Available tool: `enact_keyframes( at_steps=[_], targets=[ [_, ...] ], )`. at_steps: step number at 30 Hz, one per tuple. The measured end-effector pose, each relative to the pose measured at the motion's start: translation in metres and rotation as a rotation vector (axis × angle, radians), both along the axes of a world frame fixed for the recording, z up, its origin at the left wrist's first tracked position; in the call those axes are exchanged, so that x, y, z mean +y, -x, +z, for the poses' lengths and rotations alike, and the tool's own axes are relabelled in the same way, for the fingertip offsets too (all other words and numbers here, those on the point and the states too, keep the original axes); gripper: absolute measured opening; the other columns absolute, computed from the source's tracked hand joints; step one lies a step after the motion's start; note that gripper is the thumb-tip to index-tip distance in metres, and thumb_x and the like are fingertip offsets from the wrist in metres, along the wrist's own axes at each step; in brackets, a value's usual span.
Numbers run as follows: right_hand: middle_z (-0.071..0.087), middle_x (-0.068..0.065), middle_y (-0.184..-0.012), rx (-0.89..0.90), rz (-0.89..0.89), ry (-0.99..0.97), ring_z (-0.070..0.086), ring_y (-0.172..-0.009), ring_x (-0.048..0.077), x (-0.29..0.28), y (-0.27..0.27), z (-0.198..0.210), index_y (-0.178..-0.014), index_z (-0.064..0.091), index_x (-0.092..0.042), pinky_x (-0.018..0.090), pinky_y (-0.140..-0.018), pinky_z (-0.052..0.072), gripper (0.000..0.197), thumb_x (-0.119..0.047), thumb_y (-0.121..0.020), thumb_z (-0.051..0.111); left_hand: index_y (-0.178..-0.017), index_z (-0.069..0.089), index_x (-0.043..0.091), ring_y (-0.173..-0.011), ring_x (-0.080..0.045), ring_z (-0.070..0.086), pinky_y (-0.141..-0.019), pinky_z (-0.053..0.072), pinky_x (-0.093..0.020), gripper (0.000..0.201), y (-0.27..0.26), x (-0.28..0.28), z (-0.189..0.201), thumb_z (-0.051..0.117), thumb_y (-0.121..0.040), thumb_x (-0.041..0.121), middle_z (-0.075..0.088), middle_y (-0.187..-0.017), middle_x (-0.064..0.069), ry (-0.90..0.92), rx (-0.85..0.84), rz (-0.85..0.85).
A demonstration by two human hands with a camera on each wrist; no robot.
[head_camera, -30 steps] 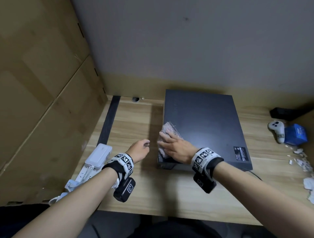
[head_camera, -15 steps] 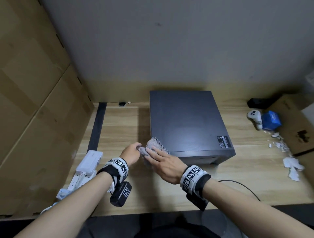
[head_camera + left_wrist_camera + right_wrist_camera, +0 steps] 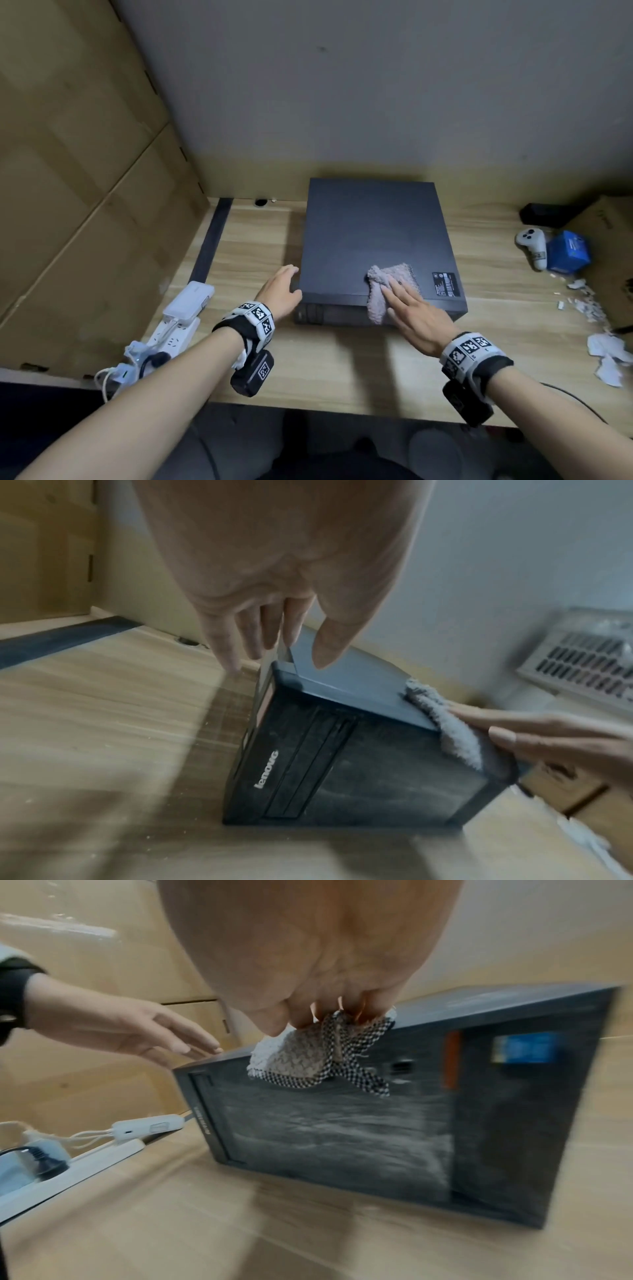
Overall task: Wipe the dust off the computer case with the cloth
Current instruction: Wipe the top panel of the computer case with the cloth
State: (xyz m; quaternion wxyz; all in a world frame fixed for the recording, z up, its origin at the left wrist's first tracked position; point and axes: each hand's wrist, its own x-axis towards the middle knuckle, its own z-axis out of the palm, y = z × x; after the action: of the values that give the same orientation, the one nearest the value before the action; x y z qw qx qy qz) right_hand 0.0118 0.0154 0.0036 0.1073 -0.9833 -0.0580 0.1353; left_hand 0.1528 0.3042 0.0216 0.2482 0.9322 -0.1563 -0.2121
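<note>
A black computer case (image 3: 373, 236) lies flat on the wooden desk (image 3: 246, 260), its dusty front panel (image 3: 342, 764) facing me. A grey fluffy cloth (image 3: 388, 279) is draped over the near top edge, right of centre, and hangs down the front (image 3: 301, 1056). My right hand (image 3: 409, 306) presses the cloth (image 3: 445, 723) with straight fingers (image 3: 534, 731). My left hand (image 3: 282, 289) rests at the case's near left corner (image 3: 284, 666), fingers relaxed (image 3: 178, 1042), holding nothing.
A white power strip with plugs and an adapter (image 3: 178, 318) lies at the left, below a cardboard wall (image 3: 85, 171). At the right are a white controller (image 3: 532, 245), a blue box (image 3: 568, 251), paper scraps (image 3: 606, 353) and a cardboard box (image 3: 606, 219).
The cloth and my right hand have slid right along the case's near edge from its left corner. My left hand has left the cloth and now sits at that corner.
</note>
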Motion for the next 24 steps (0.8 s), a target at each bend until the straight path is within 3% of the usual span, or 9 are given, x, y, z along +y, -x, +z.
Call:
enact_keyframes(
  at_steps=[3, 8, 15, 24],
  targets=[
    [-0.003, -0.006, -0.166, 0.023, -0.110, -0.044, -0.005, -0.153, 0.015, -0.038, 0.019, -0.004, -0.158, 0.007, -0.025, 0.027, -0.122, 0.004, 0.070, -0.057, -0.096, 0.003, -0.150, 0.030, 0.013, -0.145, -0.018, 0.025, -0.115, 0.023, -0.029, 0.064, 0.008, -0.007, -0.003, 0.054, -0.091, 0.020, 0.016, -0.161, 0.000, -0.044, -0.052, -0.111],
    [-0.002, -0.006, -0.165, 0.020, -0.281, -0.086, -0.006, -0.152, 0.013, -0.066, 0.039, -0.002, -0.158, 0.009, -0.023, 0.024, -0.120, -0.001, 0.056, -0.040, -0.106, 0.022, -0.150, 0.028, 0.011, -0.148, -0.016, 0.016, -0.118, 0.019, -0.029, 0.061, 0.015, -0.037, -0.002, 0.050, -0.093, 0.019, 0.012, -0.162, -0.004, -0.063, -0.113, -0.245],
    [-0.003, -0.004, -0.166, 0.020, -0.376, -0.114, -0.007, -0.152, 0.014, -0.065, 0.044, -0.001, -0.159, 0.010, -0.020, 0.021, -0.117, -0.004, 0.057, -0.040, -0.107, 0.022, -0.149, 0.030, 0.019, -0.147, -0.019, 0.021, -0.115, 0.028, -0.039, 0.059, 0.022, -0.086, 0.004, 0.047, -0.093, 0.022, 0.011, -0.162, 0.003, -0.093, -0.086, -0.350],
    [-0.008, -0.001, -0.166, 0.086, -0.423, -0.104, -0.010, -0.152, 0.015, -0.061, 0.032, 0.005, -0.159, 0.008, -0.016, 0.028, -0.121, 0.001, 0.061, -0.044, -0.106, 0.021, -0.150, 0.029, 0.018, -0.148, -0.018, 0.014, -0.116, 0.025, -0.036, 0.059, -0.001, -0.122, 0.011, 0.045, -0.094, 0.023, 0.010, -0.162, -0.002, -0.149, -0.113, -0.502]
  ],
)
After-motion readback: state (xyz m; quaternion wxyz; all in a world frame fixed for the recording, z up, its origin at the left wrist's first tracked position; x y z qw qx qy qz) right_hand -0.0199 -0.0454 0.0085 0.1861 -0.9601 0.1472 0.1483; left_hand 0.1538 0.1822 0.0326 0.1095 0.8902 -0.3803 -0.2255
